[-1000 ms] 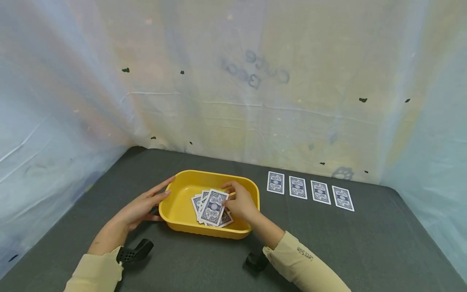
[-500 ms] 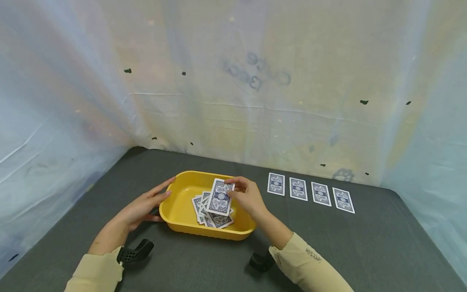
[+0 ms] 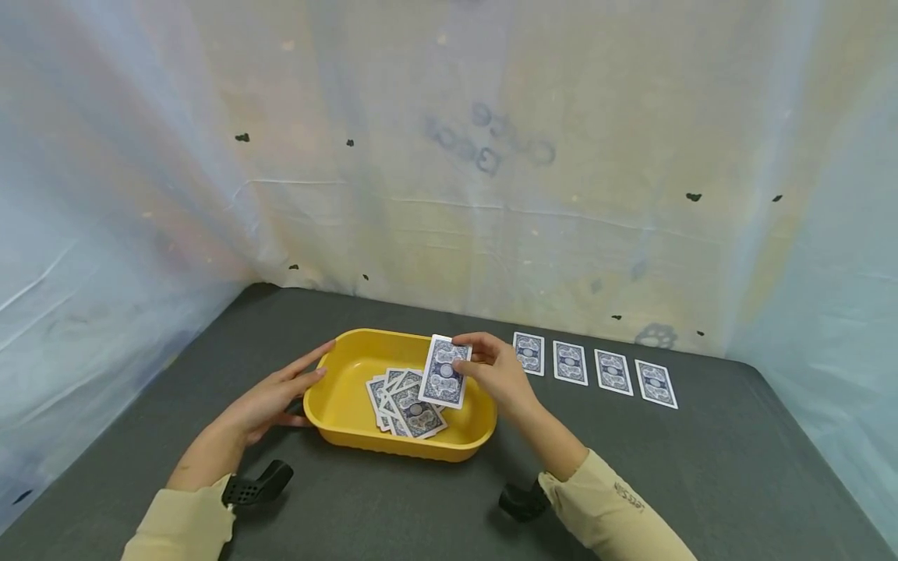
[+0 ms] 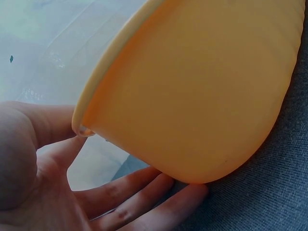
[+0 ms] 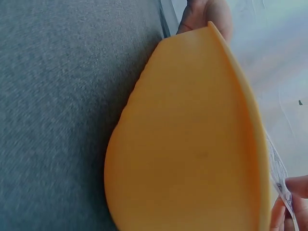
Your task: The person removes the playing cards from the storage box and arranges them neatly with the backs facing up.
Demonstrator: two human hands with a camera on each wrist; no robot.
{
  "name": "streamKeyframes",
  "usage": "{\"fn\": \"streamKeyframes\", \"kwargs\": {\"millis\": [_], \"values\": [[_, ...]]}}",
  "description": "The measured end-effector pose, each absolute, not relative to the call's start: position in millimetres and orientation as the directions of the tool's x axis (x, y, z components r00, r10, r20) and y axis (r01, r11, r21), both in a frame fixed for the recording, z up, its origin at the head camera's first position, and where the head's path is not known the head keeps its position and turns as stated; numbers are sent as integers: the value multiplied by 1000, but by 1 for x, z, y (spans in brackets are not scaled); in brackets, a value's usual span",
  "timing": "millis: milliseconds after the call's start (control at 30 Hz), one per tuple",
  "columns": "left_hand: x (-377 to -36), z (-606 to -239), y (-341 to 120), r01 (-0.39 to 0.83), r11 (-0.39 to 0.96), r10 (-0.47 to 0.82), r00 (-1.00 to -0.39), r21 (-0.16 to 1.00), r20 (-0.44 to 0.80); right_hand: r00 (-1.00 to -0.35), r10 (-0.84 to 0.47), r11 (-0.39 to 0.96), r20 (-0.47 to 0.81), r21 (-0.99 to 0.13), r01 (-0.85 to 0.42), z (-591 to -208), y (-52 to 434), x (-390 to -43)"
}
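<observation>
Head view, right hand: the right hand (image 3: 500, 368) is a bit right of the middle of the frame. It pinches one card (image 3: 445, 372) by its top edge, between thumb and fingers.
Head view, card: the blue back faces us. It is lifted up over the right part of the yellow tub (image 3: 349, 405).
Head view, tub: it sits on the dark bench (image 3: 701, 475), low in the middle of the frame. A loose pile of cards (image 3: 403, 402) lies inside it.
Head view, left hand: the left hand (image 3: 270, 397) is at the left end of the tub, with its fingers straight and spread along the tub's side.
Head view, row: four cards (image 3: 592, 368) lie face down in a line on the bench, right of the tub. The right hand covers a bit of the nearest one.
Left wrist view: the tub's outer wall (image 4: 202, 91) fills the upper right. The left hand (image 4: 72, 192) is at the lower left, open, with fingers lying along the bottom of the wall.
Right wrist view: the tub's outer wall (image 5: 192, 154) fills the middle. The card (image 5: 279, 180) shows as a thin edge at the right, and fingertips (image 5: 294, 207) pinch it in the lower right corner.
</observation>
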State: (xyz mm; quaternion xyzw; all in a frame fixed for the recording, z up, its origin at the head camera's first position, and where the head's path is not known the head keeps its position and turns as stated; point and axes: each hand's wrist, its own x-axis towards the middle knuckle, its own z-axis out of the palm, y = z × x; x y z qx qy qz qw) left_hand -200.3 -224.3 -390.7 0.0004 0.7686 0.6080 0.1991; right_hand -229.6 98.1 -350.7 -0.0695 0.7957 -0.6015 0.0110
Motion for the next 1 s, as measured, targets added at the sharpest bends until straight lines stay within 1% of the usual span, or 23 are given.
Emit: {"fn": "streamKeyframes", "kwargs": {"millis": [567, 1000], "values": [[-200, -391, -226, -239, 270, 242, -921, 933, -306, -997, -61, 283, 49, -957, -65, -348, 132, -231], [-200, -391, -223, -245, 277, 233, -921, 929, -312, -999, -2, 346, 34, -938, -33, -349, 165, -234]]}}
